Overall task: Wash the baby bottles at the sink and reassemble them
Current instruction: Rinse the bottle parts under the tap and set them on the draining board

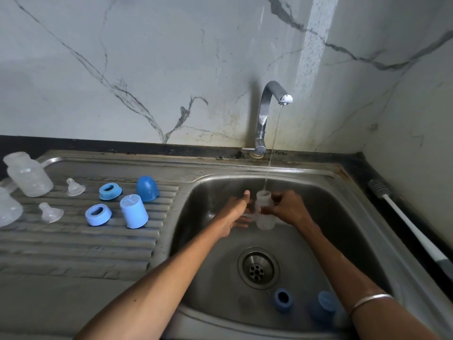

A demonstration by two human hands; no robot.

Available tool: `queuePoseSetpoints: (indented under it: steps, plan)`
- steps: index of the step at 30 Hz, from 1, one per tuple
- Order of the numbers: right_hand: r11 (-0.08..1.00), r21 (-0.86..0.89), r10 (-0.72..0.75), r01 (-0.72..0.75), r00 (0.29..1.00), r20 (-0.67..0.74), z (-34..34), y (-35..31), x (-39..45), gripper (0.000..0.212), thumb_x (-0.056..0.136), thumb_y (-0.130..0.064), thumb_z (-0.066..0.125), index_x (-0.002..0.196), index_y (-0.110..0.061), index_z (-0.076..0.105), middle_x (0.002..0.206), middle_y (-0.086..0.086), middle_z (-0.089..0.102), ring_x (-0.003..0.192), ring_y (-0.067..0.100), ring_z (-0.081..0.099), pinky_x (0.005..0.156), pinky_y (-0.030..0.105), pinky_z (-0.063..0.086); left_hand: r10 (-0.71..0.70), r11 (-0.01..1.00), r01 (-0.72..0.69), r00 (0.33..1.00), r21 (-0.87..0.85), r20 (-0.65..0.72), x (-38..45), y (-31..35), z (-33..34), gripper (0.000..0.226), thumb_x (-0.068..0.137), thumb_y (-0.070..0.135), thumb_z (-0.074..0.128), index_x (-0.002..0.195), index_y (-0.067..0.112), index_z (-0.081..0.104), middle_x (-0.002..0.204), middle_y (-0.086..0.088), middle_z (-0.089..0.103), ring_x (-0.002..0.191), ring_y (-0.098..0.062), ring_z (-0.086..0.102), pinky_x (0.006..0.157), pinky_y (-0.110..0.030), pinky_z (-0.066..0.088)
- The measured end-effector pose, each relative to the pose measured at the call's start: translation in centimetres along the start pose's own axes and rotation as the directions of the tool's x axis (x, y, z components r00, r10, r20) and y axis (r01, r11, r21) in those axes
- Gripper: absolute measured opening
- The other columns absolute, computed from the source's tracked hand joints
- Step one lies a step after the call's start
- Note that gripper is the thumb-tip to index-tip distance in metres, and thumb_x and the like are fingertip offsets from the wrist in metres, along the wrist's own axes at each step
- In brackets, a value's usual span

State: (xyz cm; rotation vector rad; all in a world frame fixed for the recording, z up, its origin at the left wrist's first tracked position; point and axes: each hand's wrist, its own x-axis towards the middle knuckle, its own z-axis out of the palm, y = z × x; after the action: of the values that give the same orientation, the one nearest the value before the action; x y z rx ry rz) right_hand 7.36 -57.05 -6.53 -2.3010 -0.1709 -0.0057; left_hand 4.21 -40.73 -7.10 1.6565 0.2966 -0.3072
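A clear baby bottle (264, 209) stands upright in the steel sink (289, 241), under a thin stream of water from the tap (266, 111). My right hand (288, 208) grips it from the right. My left hand (236, 214) is at its left side with the fingers spread, touching or nearly touching it. On the drainboard (73, 241) lie two clear bottles (28, 174) (8, 208), two clear teats (74, 187) (50, 212), two blue rings (110, 191) (98, 214), a light blue cap (134, 211) and a dark blue cap (147, 188).
A blue ring (282, 299) and a blue cap (324, 304) lie in the sink near its front wall, right of the drain (257, 268). A bottle brush (407, 223) with a white handle lies on the dark counter at the right. Marble wall stands behind.
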Motion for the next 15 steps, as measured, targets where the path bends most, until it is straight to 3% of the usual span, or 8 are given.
queuePoseSetpoints:
  steps: [4,7,11,13,15]
  plan:
    - [0.99,0.136,-0.018,0.038,0.989,-0.144,-0.26,0.28,0.19,0.046,0.079,-0.023,0.08,0.122,-0.017,0.064,0.112,-0.002,0.066,0.096,0.012,0.065,0.065,0.011,0.049,-0.003,1.0,0.003,1.0,0.028,0.005,0.0,-0.11,0.04,0.05,0.107,0.048,0.033,0.128,0.014,0.063,0.118,-0.01,0.069,0.103,-0.028,0.069,0.088,-0.037,0.057]
    - [1.0,0.009,0.024,-0.024,1.0,0.009,0.06,0.53,0.1,0.045,0.076,-0.026,0.081,0.118,-0.015,0.066,0.113,0.004,0.07,0.097,0.014,0.067,0.083,0.027,0.056,-0.006,1.0,0.006,1.0,0.028,0.012,0.02,-0.23,0.11,0.049,0.107,0.047,0.035,0.129,0.012,0.062,0.118,-0.011,0.069,0.102,-0.028,0.069,0.089,-0.038,0.057]
    - [0.993,0.115,0.006,0.0,0.999,-0.054,0.16,0.48,0.37,0.04,0.08,-0.028,0.079,0.116,-0.016,0.067,0.107,0.0,0.069,0.091,0.012,0.066,0.071,0.021,0.054,-0.01,0.999,0.01,1.0,0.046,0.008,0.1,-0.27,0.16,0.05,0.106,0.048,0.037,0.129,0.01,0.06,0.117,-0.01,0.069,0.101,-0.029,0.07,0.088,-0.038,0.057]
    - [1.0,0.003,0.031,-0.031,0.998,0.054,0.26,0.43,0.31,0.041,0.078,-0.028,0.08,0.115,-0.015,0.068,0.11,0.004,0.071,0.093,0.013,0.067,0.079,0.026,0.055,-0.005,0.999,0.005,1.0,0.047,0.005,0.01,-0.29,0.24,0.048,0.107,0.045,0.036,0.129,0.01,0.06,0.118,-0.01,0.068,0.102,-0.029,0.069,0.088,-0.037,0.057]
    - [1.0,-0.02,0.023,-0.022,0.999,0.027,0.4,0.48,0.31,0.042,0.078,-0.027,0.08,0.116,-0.015,0.068,0.11,0.003,0.071,0.093,0.012,0.066,0.075,0.019,0.054,0.001,0.998,-0.001,1.0,0.065,0.001,-0.11,-0.26,0.29,0.045,0.108,0.041,0.035,0.129,0.009,0.06,0.119,-0.011,0.068,0.103,-0.03,0.069,0.088,-0.036,0.056]
